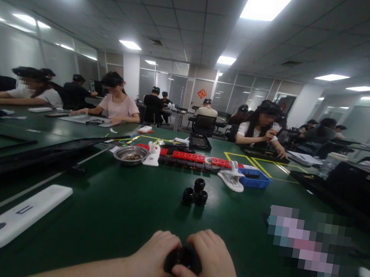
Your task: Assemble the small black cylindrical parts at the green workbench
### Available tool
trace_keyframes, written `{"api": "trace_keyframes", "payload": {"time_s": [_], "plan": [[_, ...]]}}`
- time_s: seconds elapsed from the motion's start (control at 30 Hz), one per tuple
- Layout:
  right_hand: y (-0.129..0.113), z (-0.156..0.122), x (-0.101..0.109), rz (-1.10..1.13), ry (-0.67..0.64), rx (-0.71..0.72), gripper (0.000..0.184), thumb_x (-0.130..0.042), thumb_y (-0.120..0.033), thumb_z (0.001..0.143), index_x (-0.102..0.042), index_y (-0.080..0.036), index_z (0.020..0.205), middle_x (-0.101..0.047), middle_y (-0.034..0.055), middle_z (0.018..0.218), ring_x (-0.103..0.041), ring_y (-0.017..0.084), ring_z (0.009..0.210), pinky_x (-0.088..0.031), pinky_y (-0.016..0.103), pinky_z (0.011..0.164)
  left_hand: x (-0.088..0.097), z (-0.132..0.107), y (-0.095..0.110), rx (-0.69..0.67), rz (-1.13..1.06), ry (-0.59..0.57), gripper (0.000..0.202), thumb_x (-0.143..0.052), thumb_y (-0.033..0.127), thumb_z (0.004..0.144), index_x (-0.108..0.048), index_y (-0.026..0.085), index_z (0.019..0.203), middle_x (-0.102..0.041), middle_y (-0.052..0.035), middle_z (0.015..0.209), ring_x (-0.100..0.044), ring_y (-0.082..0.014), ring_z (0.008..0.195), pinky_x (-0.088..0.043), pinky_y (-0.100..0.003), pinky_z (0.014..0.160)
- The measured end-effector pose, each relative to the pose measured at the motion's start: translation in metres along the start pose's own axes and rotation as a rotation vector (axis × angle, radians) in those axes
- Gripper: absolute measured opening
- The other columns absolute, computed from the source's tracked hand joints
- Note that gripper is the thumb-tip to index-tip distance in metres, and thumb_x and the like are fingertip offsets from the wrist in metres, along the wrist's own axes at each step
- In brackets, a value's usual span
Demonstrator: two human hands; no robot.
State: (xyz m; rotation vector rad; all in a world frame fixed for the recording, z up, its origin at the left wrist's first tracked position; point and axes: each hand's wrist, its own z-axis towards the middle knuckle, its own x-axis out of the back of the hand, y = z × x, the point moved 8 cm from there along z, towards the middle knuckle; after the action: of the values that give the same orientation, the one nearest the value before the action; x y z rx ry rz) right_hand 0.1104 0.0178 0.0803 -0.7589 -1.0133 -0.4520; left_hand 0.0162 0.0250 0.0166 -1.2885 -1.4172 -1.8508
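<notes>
Both of my hands are wrapped around a black round part (pixel 184 258) low in the middle of the view. My left hand (pixel 156 256) grips its left side, fingers curled over it. From the right, my right hand (pixel 209 264) closes on the same part, its thumb lying across the front. Much of the part is hidden by my fingers, so its exact kind is unclear. Just beyond my hands, three small black ribbed round pieces (pixel 199 185) stand in a tight cluster on the green table (pixel 115 221).
A white power strip (pixel 23 216) lies at left. Farther off are a metal bowl (pixel 130 154) of small parts, white stands (pixel 232 178), a row of red blocks (pixel 189 157), a blue bin (pixel 254 178) and a black tray (pixel 200 142). A blurred item (pixel 305 244) lies right. Several people sit beyond.
</notes>
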Motion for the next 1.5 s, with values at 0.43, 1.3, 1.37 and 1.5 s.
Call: {"api": "trace_keyframes", "payload": {"time_s": [0.43, 1.3, 1.37, 1.5], "plan": [[-0.003, 0.001, -0.001, 0.117, -0.047, 0.014, 0.020, -0.058, -0.025, 0.070, -0.056, -0.019, 0.089, -0.060, 0.0065, 0.090, -0.051, 0.023, 0.085, -0.039, 0.038, 0.078, 0.000, 0.001, 0.001, 0.005, 0.004, 0.003, 0.045, -0.067, 0.052, 0.057, -0.052, 0.019, 0.084, -0.053, -0.0010, 0.085, -0.047, -0.0192, 0.078, -0.037, -0.028, 0.070], [-0.003, 0.003, 0.001, 0.026, -0.128, -0.009, 0.044, -0.061, -0.027, 0.064, -0.054, -0.015, 0.106, -0.058, 0.0125, 0.109, -0.050, 0.029, 0.099, -0.037, 0.043, 0.085, -0.001, 0.000, -0.005, 0.003, -0.033, 0.032, 0.048, -0.065, 0.057, 0.057, -0.052, 0.019, 0.082, -0.053, -0.0014, 0.086, -0.047, -0.0195, 0.077, -0.037, -0.028, 0.066], [0.001, 0.002, -0.006, 0.009, -0.142, -0.045, 0.025, -0.060, -0.027, 0.066, -0.060, -0.017, 0.089, -0.063, 0.0084, 0.090, -0.054, 0.025, 0.084, -0.041, 0.039, 0.077, -0.002, 0.001, -0.003, -0.018, -0.003, 0.040, 0.044, -0.067, 0.054, 0.057, -0.052, 0.019, 0.080, -0.053, -0.0004, 0.082, -0.048, -0.0185, 0.076, -0.037, -0.027, 0.068], [0.001, 0.003, -0.006, 0.029, -0.088, -0.007, 0.016, -0.061, -0.023, 0.066, -0.060, -0.017, 0.081, -0.062, 0.0052, 0.080, -0.054, 0.021, 0.076, -0.040, 0.034, 0.071, -0.003, 0.002, -0.001, -0.037, -0.001, 0.048, 0.042, -0.069, 0.050, 0.056, -0.051, 0.019, 0.079, -0.053, 0.0011, 0.081, -0.048, -0.0172, 0.075, -0.036, -0.027, 0.068]]}}
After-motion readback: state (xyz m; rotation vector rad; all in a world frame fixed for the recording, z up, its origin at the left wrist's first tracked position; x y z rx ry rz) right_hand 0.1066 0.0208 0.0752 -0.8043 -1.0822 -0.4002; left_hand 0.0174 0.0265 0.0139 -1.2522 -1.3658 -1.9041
